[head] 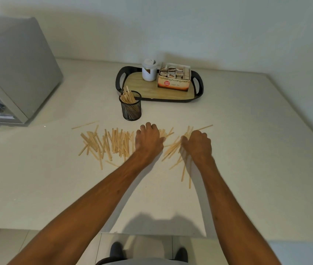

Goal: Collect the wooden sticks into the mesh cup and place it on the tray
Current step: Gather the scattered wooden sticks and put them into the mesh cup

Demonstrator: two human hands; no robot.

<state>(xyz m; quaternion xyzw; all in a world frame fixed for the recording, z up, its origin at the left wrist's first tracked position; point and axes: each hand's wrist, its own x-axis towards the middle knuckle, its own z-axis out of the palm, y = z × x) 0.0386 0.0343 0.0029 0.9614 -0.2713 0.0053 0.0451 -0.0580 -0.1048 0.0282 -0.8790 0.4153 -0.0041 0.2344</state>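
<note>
Several pale wooden sticks lie scattered across the white counter in front of me. A black mesh cup stands upright just behind them, with a bunch of sticks in it, in front of the tray's left corner. The black-rimmed tray with a wood-look floor sits at the back. My left hand rests palm down on the middle of the sticks with its fingers curled over some. My right hand is closed around a bunch of sticks at the right of the pile.
On the tray stand a white jar and an open box of tea bags. A grey metal appliance fills the counter's left side. The counter's front edge runs just above my feet, and a wall lies behind the tray.
</note>
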